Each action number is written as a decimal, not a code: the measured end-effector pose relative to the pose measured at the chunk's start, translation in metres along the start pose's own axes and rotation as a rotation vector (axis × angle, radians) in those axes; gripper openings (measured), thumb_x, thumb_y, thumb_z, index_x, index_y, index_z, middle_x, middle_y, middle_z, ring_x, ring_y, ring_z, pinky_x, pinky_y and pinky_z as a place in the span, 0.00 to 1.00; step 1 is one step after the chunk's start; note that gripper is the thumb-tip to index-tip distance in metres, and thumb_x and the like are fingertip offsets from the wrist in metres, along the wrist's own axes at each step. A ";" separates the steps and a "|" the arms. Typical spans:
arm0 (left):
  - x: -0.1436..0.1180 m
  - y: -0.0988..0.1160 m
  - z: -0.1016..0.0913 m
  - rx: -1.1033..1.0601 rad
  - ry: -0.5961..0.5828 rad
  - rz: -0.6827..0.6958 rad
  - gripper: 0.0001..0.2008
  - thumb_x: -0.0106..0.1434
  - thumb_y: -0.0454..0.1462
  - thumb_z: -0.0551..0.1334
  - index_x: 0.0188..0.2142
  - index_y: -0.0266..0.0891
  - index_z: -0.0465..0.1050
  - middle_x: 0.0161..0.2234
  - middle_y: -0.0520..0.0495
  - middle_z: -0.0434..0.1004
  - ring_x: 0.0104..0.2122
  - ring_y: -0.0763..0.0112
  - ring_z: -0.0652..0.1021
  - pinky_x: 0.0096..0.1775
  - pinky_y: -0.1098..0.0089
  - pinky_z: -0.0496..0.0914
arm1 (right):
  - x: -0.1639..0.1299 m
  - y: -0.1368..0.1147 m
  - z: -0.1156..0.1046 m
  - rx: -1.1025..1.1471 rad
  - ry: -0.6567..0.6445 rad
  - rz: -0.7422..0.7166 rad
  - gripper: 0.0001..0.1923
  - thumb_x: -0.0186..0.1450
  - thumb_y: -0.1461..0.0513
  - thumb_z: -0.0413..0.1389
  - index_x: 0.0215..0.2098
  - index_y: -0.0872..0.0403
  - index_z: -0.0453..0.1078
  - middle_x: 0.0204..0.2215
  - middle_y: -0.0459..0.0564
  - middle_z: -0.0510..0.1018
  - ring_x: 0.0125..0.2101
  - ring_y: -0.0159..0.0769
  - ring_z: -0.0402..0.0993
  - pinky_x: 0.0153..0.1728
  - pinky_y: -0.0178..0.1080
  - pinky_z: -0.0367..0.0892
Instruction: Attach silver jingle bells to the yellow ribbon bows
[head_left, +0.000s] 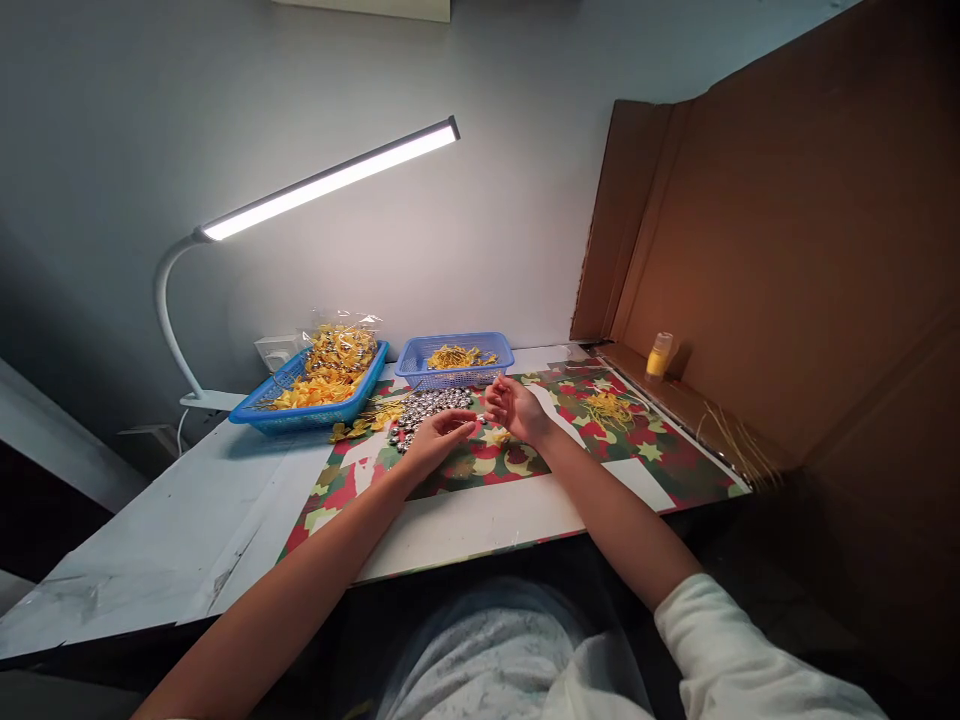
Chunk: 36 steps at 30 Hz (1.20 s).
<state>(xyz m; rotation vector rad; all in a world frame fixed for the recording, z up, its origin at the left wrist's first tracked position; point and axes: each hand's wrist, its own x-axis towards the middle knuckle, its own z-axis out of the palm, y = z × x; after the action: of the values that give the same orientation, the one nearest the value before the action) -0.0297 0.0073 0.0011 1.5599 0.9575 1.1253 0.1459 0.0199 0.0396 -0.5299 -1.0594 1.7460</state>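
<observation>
Hands meet over star-patterned red-green paper sheet (525, 470) on white bench (187, 520). Left hand (437, 436) half-curled beside heap of small silver bells (429, 409); right hand (512, 407) pinching something tiny, cannot tell what. Small blue plastic basket (454, 360) just behind heap.

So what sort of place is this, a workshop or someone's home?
Probably a small craft or assembly desk, at home or in a workshop; I cannot tell which. A lit desk lamp bends over the table, blue baskets hold yellow ribbon pieces, and silver bells lie heaped by the hands.
</observation>
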 end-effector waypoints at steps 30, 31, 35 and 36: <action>-0.016 0.016 0.025 -0.154 -0.443 -0.182 0.13 0.55 0.42 0.66 0.34 0.34 0.73 0.22 0.53 0.69 0.21 0.79 0.66 0.25 0.76 0.59 | -0.010 -0.012 0.017 0.229 -0.104 -0.122 0.13 0.61 0.58 0.46 0.22 0.52 0.48 0.19 0.40 0.49 0.19 0.29 0.43 0.20 0.32 0.52; -0.016 0.016 0.024 -0.141 -0.458 -0.161 0.13 0.56 0.43 0.65 0.33 0.33 0.72 0.22 0.53 0.68 0.22 0.79 0.66 0.25 0.75 0.58 | -0.009 -0.012 0.017 0.256 -0.110 -0.130 0.13 0.62 0.59 0.46 0.22 0.52 0.48 0.19 0.40 0.49 0.19 0.28 0.43 0.20 0.31 0.52; -0.016 0.013 0.024 -0.133 -0.494 -0.125 0.14 0.58 0.45 0.62 0.31 0.34 0.68 0.23 0.53 0.67 0.22 0.79 0.65 0.26 0.74 0.58 | -0.006 -0.011 0.013 0.307 -0.061 -0.152 0.14 0.64 0.60 0.43 0.21 0.52 0.46 0.17 0.39 0.47 0.17 0.27 0.40 0.17 0.30 0.47; -0.015 0.013 0.024 -0.123 -0.500 -0.115 0.14 0.59 0.45 0.62 0.31 0.34 0.67 0.23 0.52 0.67 0.22 0.79 0.65 0.26 0.74 0.58 | -0.005 -0.011 0.011 0.305 -0.025 -0.158 0.15 0.64 0.60 0.43 0.21 0.52 0.46 0.17 0.39 0.46 0.17 0.27 0.38 0.16 0.29 0.45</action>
<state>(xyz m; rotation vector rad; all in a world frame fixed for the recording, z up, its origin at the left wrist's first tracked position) -0.0098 -0.0163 0.0073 1.5594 0.6175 0.6515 0.1455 0.0121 0.0540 -0.2276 -0.8089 1.7351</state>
